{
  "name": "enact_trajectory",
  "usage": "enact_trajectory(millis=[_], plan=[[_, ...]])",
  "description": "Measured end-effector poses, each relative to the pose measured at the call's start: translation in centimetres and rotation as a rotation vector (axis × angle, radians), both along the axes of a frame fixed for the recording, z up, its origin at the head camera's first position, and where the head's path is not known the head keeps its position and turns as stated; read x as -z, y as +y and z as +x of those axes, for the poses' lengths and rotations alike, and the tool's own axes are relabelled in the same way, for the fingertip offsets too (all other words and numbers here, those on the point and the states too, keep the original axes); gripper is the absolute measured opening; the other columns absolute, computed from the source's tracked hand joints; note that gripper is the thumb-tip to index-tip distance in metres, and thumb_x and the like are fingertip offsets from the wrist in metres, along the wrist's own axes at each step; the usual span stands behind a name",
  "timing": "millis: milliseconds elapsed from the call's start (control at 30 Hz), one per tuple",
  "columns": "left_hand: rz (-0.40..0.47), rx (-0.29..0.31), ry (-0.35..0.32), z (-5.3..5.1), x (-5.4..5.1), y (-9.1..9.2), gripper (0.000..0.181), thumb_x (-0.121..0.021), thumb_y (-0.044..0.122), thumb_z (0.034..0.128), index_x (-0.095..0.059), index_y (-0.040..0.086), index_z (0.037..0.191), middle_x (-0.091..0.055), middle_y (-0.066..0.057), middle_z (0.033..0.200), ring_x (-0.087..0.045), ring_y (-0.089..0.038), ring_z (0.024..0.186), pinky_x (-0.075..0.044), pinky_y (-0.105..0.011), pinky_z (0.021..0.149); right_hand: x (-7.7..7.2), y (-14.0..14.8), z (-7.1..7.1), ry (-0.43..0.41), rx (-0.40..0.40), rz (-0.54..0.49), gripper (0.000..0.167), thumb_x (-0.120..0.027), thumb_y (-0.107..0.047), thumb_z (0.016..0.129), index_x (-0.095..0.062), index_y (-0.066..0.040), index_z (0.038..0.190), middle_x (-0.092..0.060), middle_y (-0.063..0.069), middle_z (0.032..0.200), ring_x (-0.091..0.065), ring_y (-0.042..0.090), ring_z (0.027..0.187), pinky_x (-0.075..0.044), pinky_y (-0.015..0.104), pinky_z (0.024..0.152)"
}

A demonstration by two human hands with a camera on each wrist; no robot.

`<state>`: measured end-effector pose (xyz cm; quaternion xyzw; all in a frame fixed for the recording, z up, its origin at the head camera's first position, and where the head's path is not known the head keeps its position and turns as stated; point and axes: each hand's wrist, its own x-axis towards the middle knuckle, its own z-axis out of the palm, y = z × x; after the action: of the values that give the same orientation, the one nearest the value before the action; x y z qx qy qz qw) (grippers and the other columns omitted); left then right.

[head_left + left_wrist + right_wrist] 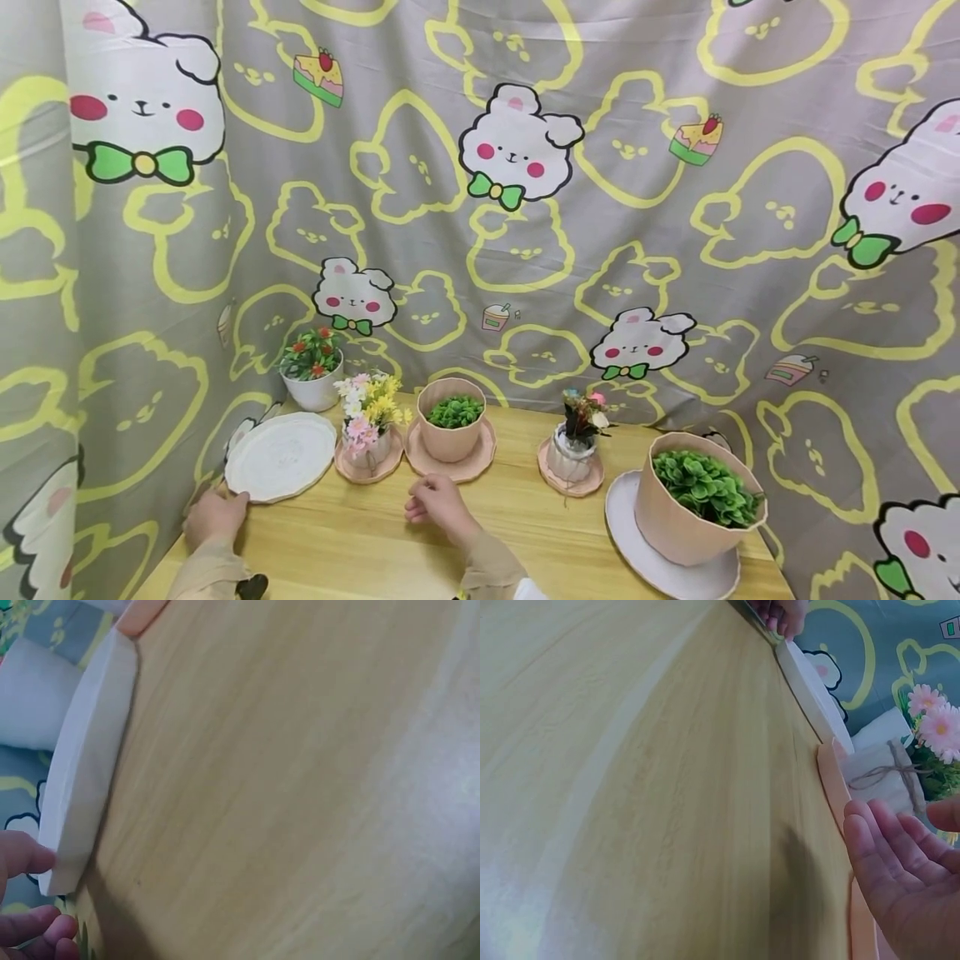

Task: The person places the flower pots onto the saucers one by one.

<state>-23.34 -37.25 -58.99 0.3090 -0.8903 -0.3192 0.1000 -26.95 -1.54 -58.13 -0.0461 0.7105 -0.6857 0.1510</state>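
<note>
The left hand point(213, 518) is at the near-left edge of a round white saucer point(281, 457) with a scalloped rim. In the left wrist view its thumb point(30, 853) meets the saucer's end, while the loosely bent fingers point(45, 928) lie apart from it. Nothing stands on this saucer. The right hand point(441, 507) hovers over the table in front of a pink pot point(450, 442) with green leaves, which sits on a pink saucer point(480, 467). Its fingers point(889, 847) are loosely bent and hold nothing.
Behind the white saucer stands a white pot point(313, 390) with red-flowered greenery. A small flower pot point(367, 454) and a tied vase point(570, 458) sit on pink saucers. At right, a large pink pot point(682, 512) rests on a white saucer point(626, 533). A patterned curtain point(420, 242) surrounds the table.
</note>
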Motion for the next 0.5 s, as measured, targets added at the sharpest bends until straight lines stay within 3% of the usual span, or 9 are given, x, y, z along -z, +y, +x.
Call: enact_trajectory(millis=[500], plan=[[-0.001,0.075,0.022,1.6,-0.3,-1.6,0.045,-0.055,0.011,0.0766,-0.056,-0.018,0.111,-0.058,-0.039,0.111,-0.054,-0.058,0.098,-0.047,-0.058,0.083,1.4,1.6,0.1,-0.013,-0.003,0.011,0.017,-0.053,-0.005,0.091,-0.063,0.008,0.093,-0.070,0.013,0.074,-0.064,0.010,0.059,-0.060,0.027,0.057]])
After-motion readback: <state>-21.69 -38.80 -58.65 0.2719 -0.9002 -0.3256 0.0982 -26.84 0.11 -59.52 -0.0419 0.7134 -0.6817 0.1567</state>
